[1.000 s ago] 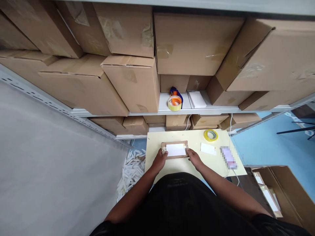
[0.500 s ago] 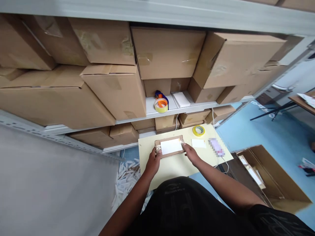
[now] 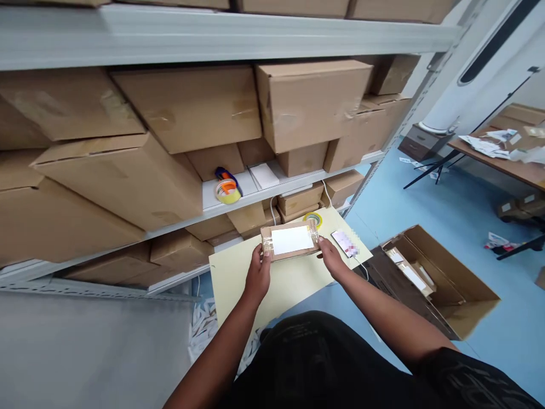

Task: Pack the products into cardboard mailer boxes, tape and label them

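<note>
We have the cardboard package (image 3: 298, 253) clamped at both ends, the left hand (image 3: 258, 275) gripping its left end and the right hand (image 3: 332, 258) its right end, with the taped top and white label (image 3: 292, 241) facing up between them. Below our grip spreads the pale yellow table (image 3: 230, 278), though we cannot tell whether the package touches it. Just beyond the right hand lies a yellow tape roll (image 3: 313, 214), its near edge hidden behind the package, and to that hand's right is a phone (image 3: 340, 239) beside a white cable (image 3: 363, 266). Farther right of our grip stands an open carton (image 3: 455, 272) with labelled parcels (image 3: 412, 274) inside. Beyond our grip, a tape dispenser (image 3: 232, 183) sits on the shelf near a white stack (image 3: 264, 176), while paper scraps (image 3: 204, 326) cover the floor left of our left hand
</note>
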`<state>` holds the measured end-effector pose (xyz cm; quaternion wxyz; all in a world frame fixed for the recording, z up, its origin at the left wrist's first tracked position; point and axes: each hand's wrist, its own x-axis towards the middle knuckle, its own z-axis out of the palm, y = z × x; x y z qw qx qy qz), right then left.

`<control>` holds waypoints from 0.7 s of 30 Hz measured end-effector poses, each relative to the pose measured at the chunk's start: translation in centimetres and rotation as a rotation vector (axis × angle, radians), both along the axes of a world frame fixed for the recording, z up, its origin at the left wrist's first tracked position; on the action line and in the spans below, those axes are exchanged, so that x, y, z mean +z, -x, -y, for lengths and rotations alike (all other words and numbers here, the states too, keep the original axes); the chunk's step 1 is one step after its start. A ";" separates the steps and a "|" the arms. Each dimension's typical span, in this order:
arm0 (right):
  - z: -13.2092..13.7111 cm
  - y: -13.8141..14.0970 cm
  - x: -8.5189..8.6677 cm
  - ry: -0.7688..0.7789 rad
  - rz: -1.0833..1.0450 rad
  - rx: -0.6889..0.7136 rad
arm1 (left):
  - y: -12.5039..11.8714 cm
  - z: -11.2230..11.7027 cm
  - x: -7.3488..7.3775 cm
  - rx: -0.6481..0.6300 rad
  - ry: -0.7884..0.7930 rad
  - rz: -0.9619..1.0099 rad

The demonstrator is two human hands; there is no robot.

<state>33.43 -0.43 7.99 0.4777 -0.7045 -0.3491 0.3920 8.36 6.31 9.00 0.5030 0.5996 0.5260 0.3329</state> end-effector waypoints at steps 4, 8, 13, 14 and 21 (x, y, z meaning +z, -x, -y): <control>2.4 -6.9 -0.3 -0.004 -0.014 -0.016 | -7.1 1.9 0.5 -0.013 -0.018 -0.019; 5.5 -15.1 -0.9 -0.036 -0.028 -0.081 | -15.6 3.6 0.6 -0.090 -0.017 -0.046; 9.6 -24.3 -1.1 -0.056 -0.018 -0.189 | -25.6 5.4 1.1 -0.204 -0.023 -0.067; 10.3 -25.8 -1.1 -0.051 -0.027 -0.224 | -27.3 5.6 1.3 -0.229 -0.022 -0.069; 14.4 -34.2 -1.2 0.014 -0.052 -0.497 | -38.8 4.8 1.9 -0.461 -0.035 -0.077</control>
